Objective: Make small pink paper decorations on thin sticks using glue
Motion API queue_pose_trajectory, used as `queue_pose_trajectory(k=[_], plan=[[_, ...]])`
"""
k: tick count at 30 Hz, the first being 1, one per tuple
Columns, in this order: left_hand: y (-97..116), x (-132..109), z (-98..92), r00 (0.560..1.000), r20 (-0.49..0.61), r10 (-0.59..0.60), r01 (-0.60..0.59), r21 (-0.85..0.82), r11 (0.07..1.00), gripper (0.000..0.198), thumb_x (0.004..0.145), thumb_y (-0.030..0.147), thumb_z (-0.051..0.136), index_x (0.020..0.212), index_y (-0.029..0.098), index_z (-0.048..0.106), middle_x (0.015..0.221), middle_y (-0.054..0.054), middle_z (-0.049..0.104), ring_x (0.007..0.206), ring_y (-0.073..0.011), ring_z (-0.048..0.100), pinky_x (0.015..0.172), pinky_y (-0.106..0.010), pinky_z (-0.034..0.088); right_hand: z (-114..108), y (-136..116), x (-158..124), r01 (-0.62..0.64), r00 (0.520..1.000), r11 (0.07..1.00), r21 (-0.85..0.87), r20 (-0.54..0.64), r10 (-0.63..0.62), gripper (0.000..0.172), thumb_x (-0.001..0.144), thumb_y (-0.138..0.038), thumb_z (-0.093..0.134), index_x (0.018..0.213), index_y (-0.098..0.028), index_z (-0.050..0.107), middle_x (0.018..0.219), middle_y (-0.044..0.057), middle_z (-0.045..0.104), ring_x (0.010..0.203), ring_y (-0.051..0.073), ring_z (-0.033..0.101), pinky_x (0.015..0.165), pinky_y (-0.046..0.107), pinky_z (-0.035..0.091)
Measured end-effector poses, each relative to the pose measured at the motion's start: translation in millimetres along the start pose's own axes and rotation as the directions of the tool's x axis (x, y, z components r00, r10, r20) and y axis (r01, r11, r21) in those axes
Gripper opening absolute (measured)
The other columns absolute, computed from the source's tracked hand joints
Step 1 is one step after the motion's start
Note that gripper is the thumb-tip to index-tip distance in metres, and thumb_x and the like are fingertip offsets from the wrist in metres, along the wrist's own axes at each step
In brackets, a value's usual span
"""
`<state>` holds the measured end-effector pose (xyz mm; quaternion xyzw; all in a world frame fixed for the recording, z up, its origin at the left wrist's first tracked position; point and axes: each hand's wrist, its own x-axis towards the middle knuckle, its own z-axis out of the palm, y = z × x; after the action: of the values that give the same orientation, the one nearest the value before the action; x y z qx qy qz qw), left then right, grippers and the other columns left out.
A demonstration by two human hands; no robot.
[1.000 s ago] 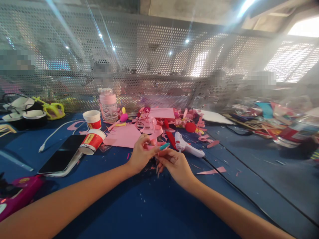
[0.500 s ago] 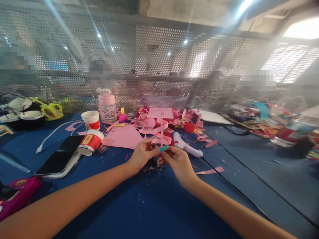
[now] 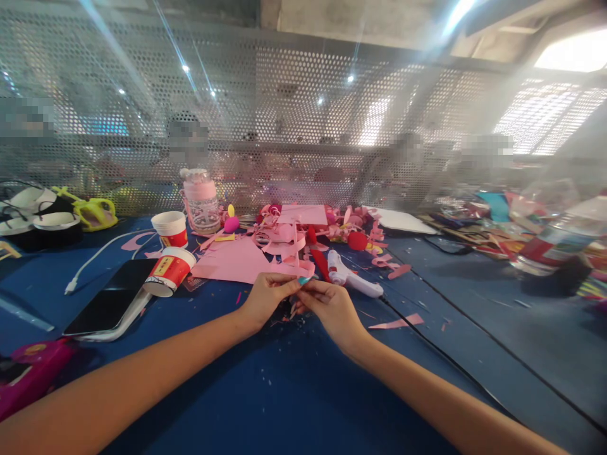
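Observation:
My left hand (image 3: 266, 301) and my right hand (image 3: 334, 309) meet at the centre, fingertips pinched together around a small teal piece (image 3: 303, 280). A thin pink paper strip (image 3: 298, 253) rises just behind the fingertips; whether it is held too is hard to tell. Beyond the hands lie a large pink sheet (image 3: 232, 260) and a heap of pink paper scraps (image 3: 279, 235). A white glue gun (image 3: 353, 278) rests just right of my right hand, beside a red piece (image 3: 320, 260).
On the left are two paper cups (image 3: 171, 272), a black phone (image 3: 111, 300), a white cable and a magenta device (image 3: 35, 373). A pink-lidded bottle (image 3: 202, 199) stands before the perforated screen. A black cord and a plastic container (image 3: 550, 243) are on the right.
Both hands have shifted slightly left and the fingertips are closer together. The teal piece is now more covered, and the pink strip leans and sits further left.

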<state>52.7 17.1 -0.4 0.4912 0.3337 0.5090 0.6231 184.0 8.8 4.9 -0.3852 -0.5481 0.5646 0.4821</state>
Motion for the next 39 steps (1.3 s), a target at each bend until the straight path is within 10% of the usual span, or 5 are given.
queue_pose_trajectory(k=[10, 19, 39], plan=[[-0.1, 5.6, -4.3, 0.952, -0.243, 0.186, -0.181, 0.044, 0.983, 0.023, 0.066, 0.035, 0.067, 0.068, 0.012, 0.069, 0.060, 0.000, 0.064, 0.056, -0.0086, 0.054, 0.055, -0.019, 0.042, -0.7, -0.5, -11.7, 0.309, 0.944, 0.881, -0.359, 0.007, -0.329, 0.050, 0.070, -0.027, 0.063, 0.112, -0.021, 0.036, 0.096, 0.006, 0.046, 0.078, 0.015, 0.055, 0.065, 0.032, 0.053], [-5.9, 4.0, -5.0, 0.998, -0.010, 0.069, -0.068, 0.123, 0.990, 0.030, 0.063, 0.035, 0.069, 0.078, 0.010, 0.070, 0.057, -0.004, 0.066, 0.050, -0.0120, 0.059, 0.055, -0.023, 0.046, -23.4, -23.1, -8.5, 0.563, 0.746, 0.534, -0.631, 0.109, -0.657, 0.043, 0.075, -0.021, 0.056, 0.115, -0.025, 0.039, 0.091, 0.003, 0.041, 0.072, 0.014, 0.044, 0.066, 0.032, 0.045], [0.8, 1.0, -0.6, 0.996, 0.089, -0.007, -0.005, 0.133, 0.991, 0.020, 0.062, 0.029, 0.070, 0.069, 0.011, 0.066, 0.060, -0.002, 0.064, 0.049, -0.0083, 0.057, 0.053, -0.021, 0.046, -30.9, -27.8, -3.0, 0.539, 0.801, 0.485, -0.689, 0.241, -0.548, 0.010, 0.076, -0.020, 0.055, 0.085, -0.019, 0.053, 0.082, 0.004, 0.046, 0.072, 0.015, 0.043, 0.063, 0.030, 0.040]])
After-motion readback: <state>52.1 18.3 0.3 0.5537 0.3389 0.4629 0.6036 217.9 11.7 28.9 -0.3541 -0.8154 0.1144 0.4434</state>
